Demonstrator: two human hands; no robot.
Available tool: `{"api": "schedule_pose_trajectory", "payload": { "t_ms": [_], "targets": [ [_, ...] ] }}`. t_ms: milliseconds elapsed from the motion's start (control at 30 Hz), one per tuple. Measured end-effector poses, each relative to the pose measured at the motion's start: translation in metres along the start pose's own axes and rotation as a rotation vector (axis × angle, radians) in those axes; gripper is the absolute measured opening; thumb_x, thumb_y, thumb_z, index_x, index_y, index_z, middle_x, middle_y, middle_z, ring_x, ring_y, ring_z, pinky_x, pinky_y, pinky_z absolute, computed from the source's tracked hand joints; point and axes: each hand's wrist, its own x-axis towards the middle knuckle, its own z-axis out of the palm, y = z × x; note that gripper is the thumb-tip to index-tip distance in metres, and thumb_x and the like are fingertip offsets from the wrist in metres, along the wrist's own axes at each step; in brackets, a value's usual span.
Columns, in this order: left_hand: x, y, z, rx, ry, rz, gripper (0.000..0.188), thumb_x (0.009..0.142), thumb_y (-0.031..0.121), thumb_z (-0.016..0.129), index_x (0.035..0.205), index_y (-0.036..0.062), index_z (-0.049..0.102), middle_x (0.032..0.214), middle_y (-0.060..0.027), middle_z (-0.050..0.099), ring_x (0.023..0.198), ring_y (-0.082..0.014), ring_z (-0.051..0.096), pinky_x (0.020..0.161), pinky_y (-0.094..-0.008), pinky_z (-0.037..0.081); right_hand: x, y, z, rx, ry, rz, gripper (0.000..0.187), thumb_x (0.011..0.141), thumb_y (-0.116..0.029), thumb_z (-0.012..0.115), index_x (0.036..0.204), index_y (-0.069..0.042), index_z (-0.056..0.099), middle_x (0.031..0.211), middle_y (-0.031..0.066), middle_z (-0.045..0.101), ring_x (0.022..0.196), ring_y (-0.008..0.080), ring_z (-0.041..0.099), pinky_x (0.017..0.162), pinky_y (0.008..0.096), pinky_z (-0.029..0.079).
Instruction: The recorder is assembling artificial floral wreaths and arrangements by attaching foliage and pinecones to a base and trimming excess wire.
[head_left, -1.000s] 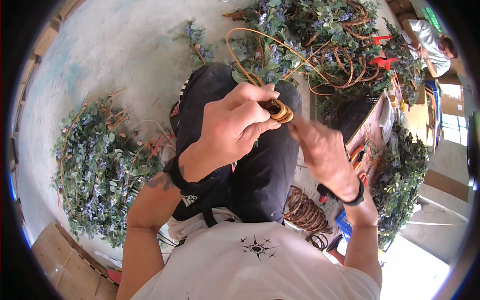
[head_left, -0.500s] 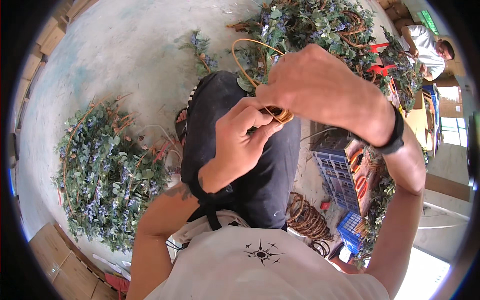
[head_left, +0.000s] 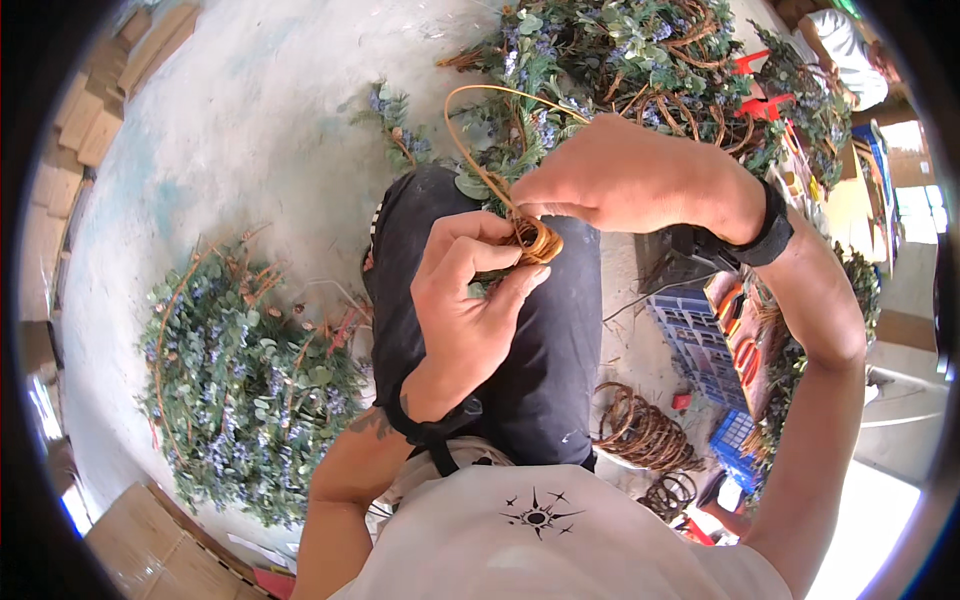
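Note:
A small coil of golden-brown, cane-like strand (head_left: 539, 242) is pinched between the thumb and fingers of my left hand (head_left: 462, 295), above my dark trouser leg. My right hand (head_left: 640, 182) is closed just above and beside the coil, fingertips gripping the strand where it leaves the turns. From there a loose loop of the strand (head_left: 455, 120) arches out past my knee and runs back behind my right hand. My right palm is hidden, so I cannot tell how much strand lies inside it.
Leafy blue-flowered garlands (head_left: 240, 380) lie on the floor at left, and more greenery (head_left: 620, 50) is heaped ahead. At right stand a dark blue crate (head_left: 690, 335), orange-handled tools (head_left: 745, 360) and a brown vine coil (head_left: 645, 430). Another person (head_left: 845, 55) sits far right.
The coil now shows more plainly between my hands. My right hand has turned slightly, and the loose loop has swung left and widened. The view has shifted a little.

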Motion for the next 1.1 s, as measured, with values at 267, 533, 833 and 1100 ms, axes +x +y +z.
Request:
{"api": "schedule_pose_trajectory", "payload": {
  "t_ms": [267,533,833,1100],
  "targets": [
    [0.040,-0.010,-0.017,0.065,-0.281,0.159,0.043,0.079,0.013,0.090,0.113,0.0017,0.066,0.126,-0.0186,0.065,0.119,-0.0300,0.064,0.104,-0.0417,0.050,-0.031,-0.022,0.052,0.159,0.144,0.166,0.013,0.096,-0.017,0.060,0.104,-0.006,0.058,0.073,0.0192,0.065,0.073,0.0432,0.068,0.062,0.0537,0.052],
    [0.048,-0.021,-0.023,0.279,-0.626,0.251,0.052,0.091,0.030,0.079,0.129,-0.0003,0.062,0.130,-0.0177,0.068,0.134,-0.0399,0.058,0.116,-0.0507,0.040,-0.035,-0.023,0.068,0.188,0.337,0.104,0.017,0.091,-0.015,0.062,0.099,-0.001,0.058,0.071,0.0187,0.066,0.071,0.0424,0.068,0.059,0.0520,0.053],
    [0.040,-0.025,-0.011,0.303,-0.436,0.301,0.029,0.086,0.014,0.079,0.109,-0.0027,0.072,0.110,-0.0161,0.073,0.105,-0.0335,0.072,0.091,-0.0404,0.057,-0.041,-0.020,0.080,0.003,0.291,0.085,0.018,0.084,-0.014,0.064,0.092,-0.001,0.056,0.062,0.0146,0.063,0.056,0.0368,0.065,0.049,0.0482,0.050],
    [0.044,-0.018,-0.010,0.313,-0.394,0.342,0.029,0.082,0.015,0.081,0.106,0.0001,0.074,0.104,-0.0124,0.075,0.092,-0.0304,0.070,0.081,-0.0371,0.055,-0.045,-0.050,0.116,0.380,0.628,0.210,0.016,0.089,-0.007,0.068,0.090,-0.004,0.052,0.059,0.0136,0.054,0.053,0.0379,0.060,0.048,0.0471,0.048]
  ]
}}
